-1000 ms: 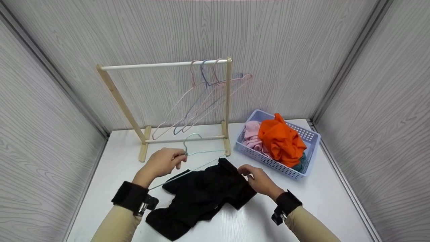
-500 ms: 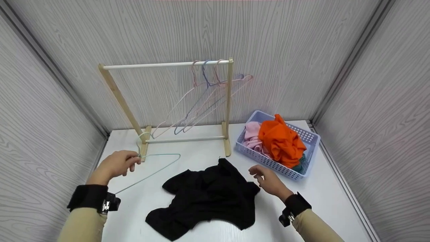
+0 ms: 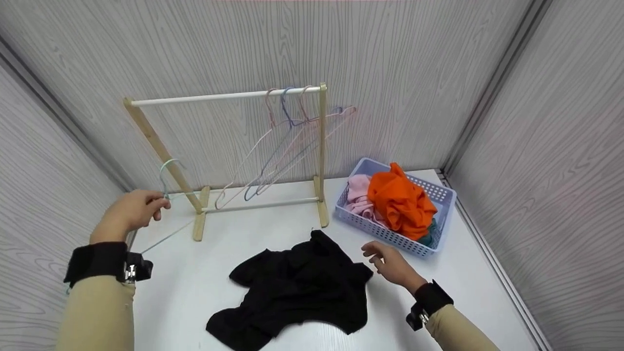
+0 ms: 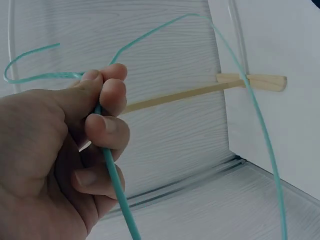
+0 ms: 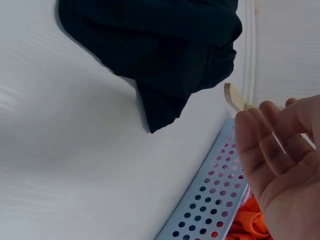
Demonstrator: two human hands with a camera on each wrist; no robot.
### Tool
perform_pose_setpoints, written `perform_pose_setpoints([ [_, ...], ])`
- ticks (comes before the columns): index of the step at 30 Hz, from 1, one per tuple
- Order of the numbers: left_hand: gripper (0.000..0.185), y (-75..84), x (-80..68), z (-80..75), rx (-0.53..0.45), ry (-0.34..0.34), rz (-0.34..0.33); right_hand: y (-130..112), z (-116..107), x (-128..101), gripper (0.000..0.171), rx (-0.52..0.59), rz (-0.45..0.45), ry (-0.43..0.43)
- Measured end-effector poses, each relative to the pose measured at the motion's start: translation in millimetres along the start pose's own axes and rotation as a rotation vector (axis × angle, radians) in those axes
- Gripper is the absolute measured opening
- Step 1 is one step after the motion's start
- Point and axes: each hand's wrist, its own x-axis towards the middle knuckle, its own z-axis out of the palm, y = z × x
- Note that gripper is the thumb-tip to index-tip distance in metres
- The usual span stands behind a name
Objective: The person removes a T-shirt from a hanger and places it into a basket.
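My left hand [image 3: 134, 212] pinches a mint-green wire clothes hanger [image 4: 120, 192] at the neck just under its hook. In the head view the hanger is raised by the left end of the rack, its lower part partly hidden behind my forearm. A black short-sleeved garment [image 3: 297, 285] lies crumpled on the white table, and its dark cloth [image 5: 165, 55] fills the top of the right wrist view. To the right of the garment my right hand [image 3: 390, 263] hovers with loosely bent fingers and holds nothing.
A wooden rack with a white rail [image 3: 204, 98] stands at the back; pink and blue hangers [image 3: 284, 109] hang at its right end. A blue perforated basket [image 3: 380, 235] at right holds orange cloth [image 3: 402, 202], pink cloth [image 3: 360, 192] and some green cloth. Grey walls enclose the table.
My left hand has carried the green hanger leftward and up, off the black garment. My right hand has let go of the garment and drawn slightly right; the garment lies flatter.
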Motion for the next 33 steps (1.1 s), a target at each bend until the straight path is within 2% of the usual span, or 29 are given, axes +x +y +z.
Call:
perform_pose_setpoints([
  [6,0.038,46.9,38.4,-16.0,0.028,0.189,0.053,-0.8,-3.1,1.5,0.035,0.019,0.021,-0.008],
  [11,0.037,90.8,71.0,-28.9,0.041,0.26,0.07,-1.6,-2.6,2.9,0.034,0.022,0.032,-0.022],
  [15,0.036,115.9,90.9,-35.4,0.042,0.307,0.064,0.1,-1.7,2.1,0.033,0.02,0.048,-0.029],
  [18,0.035,126.5,104.2,-32.7,0.027,0.35,0.061,2.7,-1.1,0.4,0.033,0.027,0.061,-0.035],
  [25,0.031,136.9,132.6,-11.8,-0.005,0.455,0.034,9.7,6.3,-2.3,0.033,0.031,0.062,-0.056],
  [28,0.03,142.4,142.2,-4.6,-0.004,0.46,0.022,10.3,8.9,-3.3,0.032,0.04,0.064,-0.063],
  [33,0.03,148.5,153.7,7.7,-0.002,0.432,0.045,14.2,11.7,-4.0,0.033,0.051,0.075,-0.076],
])
